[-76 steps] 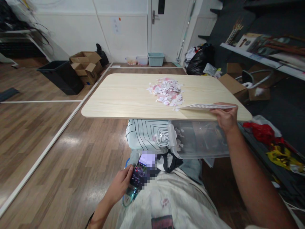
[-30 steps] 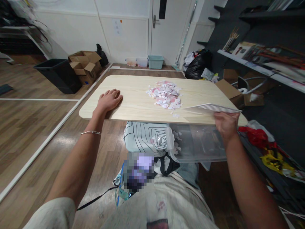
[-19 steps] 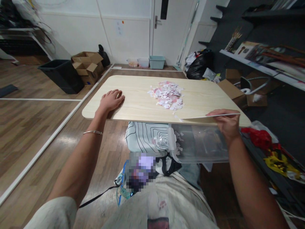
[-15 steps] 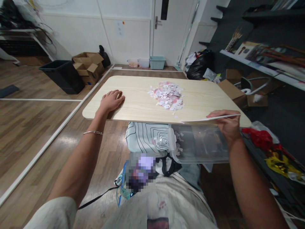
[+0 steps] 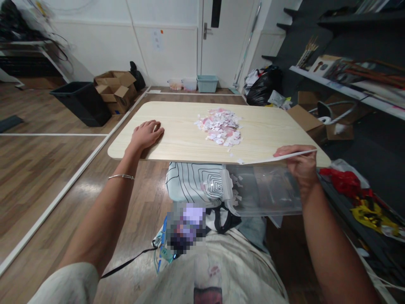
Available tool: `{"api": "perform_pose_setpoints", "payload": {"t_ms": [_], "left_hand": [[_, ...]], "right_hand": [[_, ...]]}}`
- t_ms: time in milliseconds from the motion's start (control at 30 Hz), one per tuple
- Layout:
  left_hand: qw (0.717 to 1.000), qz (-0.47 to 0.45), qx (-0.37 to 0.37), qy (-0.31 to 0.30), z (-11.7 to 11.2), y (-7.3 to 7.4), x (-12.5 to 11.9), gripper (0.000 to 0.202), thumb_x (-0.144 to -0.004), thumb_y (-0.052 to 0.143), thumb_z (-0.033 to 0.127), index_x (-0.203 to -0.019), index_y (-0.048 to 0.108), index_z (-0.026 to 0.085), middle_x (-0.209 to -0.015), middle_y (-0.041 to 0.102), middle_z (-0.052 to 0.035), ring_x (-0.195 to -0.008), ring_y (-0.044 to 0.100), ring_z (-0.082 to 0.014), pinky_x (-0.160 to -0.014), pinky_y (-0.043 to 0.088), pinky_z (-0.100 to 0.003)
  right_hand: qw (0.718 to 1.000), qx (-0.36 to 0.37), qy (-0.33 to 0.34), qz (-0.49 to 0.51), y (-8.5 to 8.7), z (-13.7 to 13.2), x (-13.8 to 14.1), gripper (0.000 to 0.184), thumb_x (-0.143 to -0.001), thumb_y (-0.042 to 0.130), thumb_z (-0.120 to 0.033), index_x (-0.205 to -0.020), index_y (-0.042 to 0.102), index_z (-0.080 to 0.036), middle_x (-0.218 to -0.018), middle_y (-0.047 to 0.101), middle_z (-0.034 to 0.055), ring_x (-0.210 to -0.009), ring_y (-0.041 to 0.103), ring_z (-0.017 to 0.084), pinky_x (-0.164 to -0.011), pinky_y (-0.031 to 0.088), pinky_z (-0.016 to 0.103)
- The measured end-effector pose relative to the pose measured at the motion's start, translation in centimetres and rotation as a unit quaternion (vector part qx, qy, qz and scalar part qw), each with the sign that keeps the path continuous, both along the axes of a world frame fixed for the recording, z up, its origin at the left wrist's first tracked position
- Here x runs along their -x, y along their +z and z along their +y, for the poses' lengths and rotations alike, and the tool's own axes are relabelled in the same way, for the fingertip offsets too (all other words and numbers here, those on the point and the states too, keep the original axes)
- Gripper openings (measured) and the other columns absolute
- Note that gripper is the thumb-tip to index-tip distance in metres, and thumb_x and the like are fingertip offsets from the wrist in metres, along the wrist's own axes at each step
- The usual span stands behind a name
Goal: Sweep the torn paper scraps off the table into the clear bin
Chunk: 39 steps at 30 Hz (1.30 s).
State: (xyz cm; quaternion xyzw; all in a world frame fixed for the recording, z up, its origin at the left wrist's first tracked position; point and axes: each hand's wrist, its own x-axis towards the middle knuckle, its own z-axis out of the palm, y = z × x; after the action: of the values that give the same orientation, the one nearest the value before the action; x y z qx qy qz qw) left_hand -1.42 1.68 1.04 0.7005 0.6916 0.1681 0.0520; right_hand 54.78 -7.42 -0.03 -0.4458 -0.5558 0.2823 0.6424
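A pile of torn paper scraps (image 5: pixel 221 126), white and pink, lies on the pale wooden tabletop (image 5: pixel 177 126). My left hand (image 5: pixel 147 135) rests on the left part of the tabletop, near the front edge, holding nothing, fingers laid out. At the right front, my right hand (image 5: pixel 297 162) grips a thin white sheet (image 5: pixel 281 158), seen almost edge-on. Its far end slants left to the table's front edge, beside a small loose scrap (image 5: pixel 240 161). Below that edge is a clear plastic bin (image 5: pixel 268 202) with several scraps in its left side.
A patterned light-coloured cushion or bag (image 5: pixel 193 181) sits left of the bin, under the table edge. A blurred-out device (image 5: pixel 188 228) is at my lap. A black trash bin (image 5: pixel 82 103) and cardboard boxes (image 5: pixel 117 90) stand at the left; shelves (image 5: pixel 348 86) line the right wall.
The white sheet has tilted slightly, and a scrap at its left end now shows apart from it. My left hand stays in place; the view has shifted a little.
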Motion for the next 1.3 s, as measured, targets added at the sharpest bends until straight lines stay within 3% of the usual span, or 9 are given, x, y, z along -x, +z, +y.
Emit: {"api": "perform_pose_setpoints", "payload": {"t_ms": [167, 267, 367, 533, 1033, 1300], "left_hand": [[1.0, 0.006, -0.008, 0.006, 0.4, -0.5, 0.4, 0.063, -0.116, 0.045, 0.054, -0.165, 0.076, 0.028, -0.186, 0.068, -0.0124, -0.174, 0.056, -0.0411, -0.145, 0.041, -0.062], [1.0, 0.008, -0.015, 0.0, 0.6, -0.7, 0.6, 0.061, -0.116, 0.046, 0.052, -0.163, 0.077, 0.027, -0.184, 0.069, -0.0143, -0.173, 0.058, -0.0436, -0.144, 0.043, -0.066], [1.0, 0.006, -0.019, -0.005, 0.7, -0.9, 0.7, 0.06, -0.117, 0.046, 0.052, -0.161, 0.077, 0.027, -0.183, 0.069, -0.0153, -0.173, 0.058, -0.0439, -0.144, 0.044, -0.068], [1.0, 0.003, -0.022, -0.013, 0.9, -1.3, 0.9, 0.06, -0.116, 0.046, 0.054, -0.159, 0.077, 0.025, -0.183, 0.07, -0.0172, -0.172, 0.059, -0.0449, -0.144, 0.043, -0.07], [1.0, -0.006, -0.018, -0.001, 1.1, -1.5, 0.8, 0.062, -0.114, 0.046, 0.055, -0.159, 0.077, 0.025, -0.183, 0.069, -0.0169, -0.172, 0.058, -0.0433, -0.145, 0.041, -0.069], [0.999, -0.029, -0.029, -0.01, 1.1, -1.8, 1.0, 0.057, -0.113, 0.049, 0.055, -0.154, 0.079, 0.029, -0.177, 0.072, -0.0152, -0.169, 0.058, -0.0445, -0.145, 0.04, -0.072]], "right_hand": [[0.992, -0.004, -0.063, 0.108, -1.7, 1.6, -0.8, 0.029, -0.043, 0.089, -0.016, -0.057, 0.067, -0.026, -0.061, 0.069, -0.0009, -0.065, 0.065, 0.018, -0.063, 0.057, 0.033], [0.991, 0.006, -0.077, 0.111, -2.3, 2.1, -1.0, 0.038, -0.045, 0.097, -0.016, -0.062, 0.065, -0.026, -0.064, 0.068, -0.004, -0.065, 0.066, 0.015, -0.063, 0.059, 0.03], [0.995, 0.026, -0.06, 0.072, -2.2, 1.9, -1.2, 0.036, -0.052, 0.104, -0.022, -0.065, 0.071, -0.03, -0.067, 0.073, -0.003, -0.066, 0.069, 0.017, -0.062, 0.06, 0.031], [0.998, 0.046, -0.04, 0.006, -1.5, 1.5, -1.1, 0.027, -0.051, 0.104, -0.025, -0.062, 0.081, -0.034, -0.067, 0.078, -0.0002, -0.063, 0.068, 0.02, -0.057, 0.057, 0.033], [0.996, 0.051, -0.065, -0.024, -1.3, 1.4, -0.4, 0.025, -0.053, 0.098, -0.027, -0.067, 0.079, -0.034, -0.066, 0.074, -0.0015, -0.063, 0.069, 0.023, -0.056, 0.061, 0.038], [0.993, 0.063, -0.102, -0.004, -1.2, 1.3, 0.2, 0.022, -0.052, 0.09, -0.02, -0.066, 0.074, -0.028, -0.069, 0.073, 0.0022, -0.069, 0.068, 0.022, -0.07, 0.058, 0.038]]}}
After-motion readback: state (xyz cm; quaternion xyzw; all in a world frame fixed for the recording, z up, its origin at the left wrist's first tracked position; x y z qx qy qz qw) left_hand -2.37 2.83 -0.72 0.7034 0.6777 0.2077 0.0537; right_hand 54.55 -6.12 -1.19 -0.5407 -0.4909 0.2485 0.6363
